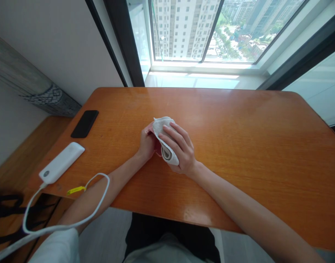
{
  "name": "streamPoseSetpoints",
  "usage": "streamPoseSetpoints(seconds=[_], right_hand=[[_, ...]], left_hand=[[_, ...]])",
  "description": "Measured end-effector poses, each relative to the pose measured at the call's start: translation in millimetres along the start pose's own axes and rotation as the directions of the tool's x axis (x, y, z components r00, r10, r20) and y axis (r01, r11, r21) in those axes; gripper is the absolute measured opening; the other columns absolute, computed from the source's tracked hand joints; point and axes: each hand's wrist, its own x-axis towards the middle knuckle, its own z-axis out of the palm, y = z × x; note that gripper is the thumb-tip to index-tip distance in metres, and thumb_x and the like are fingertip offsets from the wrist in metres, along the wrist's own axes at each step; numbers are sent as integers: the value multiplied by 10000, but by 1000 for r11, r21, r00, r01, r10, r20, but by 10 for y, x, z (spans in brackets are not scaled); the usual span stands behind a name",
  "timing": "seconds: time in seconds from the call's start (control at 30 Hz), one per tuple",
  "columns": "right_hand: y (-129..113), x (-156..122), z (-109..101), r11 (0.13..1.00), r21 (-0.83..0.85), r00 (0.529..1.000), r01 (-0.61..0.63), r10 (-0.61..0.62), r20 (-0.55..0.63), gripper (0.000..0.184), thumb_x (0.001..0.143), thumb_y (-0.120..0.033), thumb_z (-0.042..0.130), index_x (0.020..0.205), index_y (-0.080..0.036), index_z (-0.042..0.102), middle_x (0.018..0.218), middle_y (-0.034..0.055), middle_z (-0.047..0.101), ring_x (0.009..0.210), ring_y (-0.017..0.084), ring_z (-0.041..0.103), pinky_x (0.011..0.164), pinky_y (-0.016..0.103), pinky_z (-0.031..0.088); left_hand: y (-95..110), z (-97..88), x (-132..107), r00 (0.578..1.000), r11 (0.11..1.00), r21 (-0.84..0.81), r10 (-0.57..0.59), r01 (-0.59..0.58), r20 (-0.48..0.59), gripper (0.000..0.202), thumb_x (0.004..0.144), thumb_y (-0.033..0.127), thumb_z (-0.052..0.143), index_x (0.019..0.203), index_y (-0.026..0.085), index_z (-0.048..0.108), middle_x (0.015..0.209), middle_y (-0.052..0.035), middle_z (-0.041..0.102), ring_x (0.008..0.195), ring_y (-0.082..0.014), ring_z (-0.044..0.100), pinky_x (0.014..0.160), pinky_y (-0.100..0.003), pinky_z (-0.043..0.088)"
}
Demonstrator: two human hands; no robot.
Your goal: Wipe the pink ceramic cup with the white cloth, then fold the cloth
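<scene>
The left hand (147, 144) clasped a folded white terry towel (164, 137) from one side, while the right hand (182, 151) curled over it, with a pink cloth (156, 147) showing between them. The towel lay mid-way along the counter (238, 146), and it looked soft and light, probably easiest to take by its thick fold. Farther left lay a black smartphone (84, 124) and a white power bank (61, 162).
</scene>
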Motion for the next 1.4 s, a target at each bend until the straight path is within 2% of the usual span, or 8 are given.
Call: streamPoseSetpoints(seconds=[0.13,0.3,0.5,0.73,0.93,1.17,1.3,1.4], right_hand=[[-2,-15,-25,1000,5,1000,12,-12,-16,608,1128,-457,454,1707,-279,511,1631,113,661,1579,385,578,1250,634,568],[2,0,12,1000,1,1000,-11,11,-4,646,1124,-428,490,1753,-296,428,1696,101,603,1645,385,497,1291,655,531],[4,-26,-11,1000,-2,1000,5,-5,-4,616,1125,-461,470,1713,-280,505,1640,108,658,1586,381,571,1258,636,558],[-4,-3,15,1000,6,1000,-12,12,-5,644,1127,-445,494,1750,-294,437,1680,99,621,1642,388,502,1287,662,534],[-13,-8,-17,1000,22,999,-3,3,-39,592,1130,-439,476,1697,-278,533,1613,103,682,1559,385,599,1237,636,584],[-2,2,35,1000,17,999,-16,17,-30,629,1128,-425,499,1741,-289,460,1655,99,647,1621,388,529,1279,661,548],[-10,-16,5,1000,16,999,-23,24,-38,605,1129,-426,478,1716,-285,506,1625,96,673,1580,379,578,1259,638,570],[-14,-9,-6,999,31,999,-16,18,-36,595,1134,-426,471,1710,-282,517,1632,96,667,1575,379,584,1259,632,573]], left_hand=[[46,-3,-87,992,991,66,116,-113,-48,314,879,512,834,779,263,671,856,-24,780,882,-268,727,839,-437,615],[31,22,-24,985,995,-99,4,-21,-175,342,933,568,732,810,264,638,837,-32,746,844,-244,707,775,-401,596],[57,-35,-107,988,981,130,149,-142,-43,253,862,430,817,754,255,670,768,-19,717,770,-238,637,746,-407,551],[17,5,-11,980,997,-76,-1,-14,-198,317,920,531,711,788,263,605,797,-28,716,830,-246,697,744,-392,572],[35,12,-103,988,988,89,135,-128,-79,299,874,489,836,785,251,678,831,-24,762,832,-249,691,803,-417,601],[42,74,-23,982,983,-174,-94,65,-163,396,957,615,721,807,257,648,815,-51,761,851,-268,753,770,-424,630],[65,23,-91,990,993,41,112,-109,-81,282,904,463,826,793,242,689,857,-30,788,867,-255,745,831,-412,614],[35,-17,-86,981,983,43,181,-178,-70,220,895,402,838,819,243,707,884,-16,792,884,-242,746,845,-391,608]])
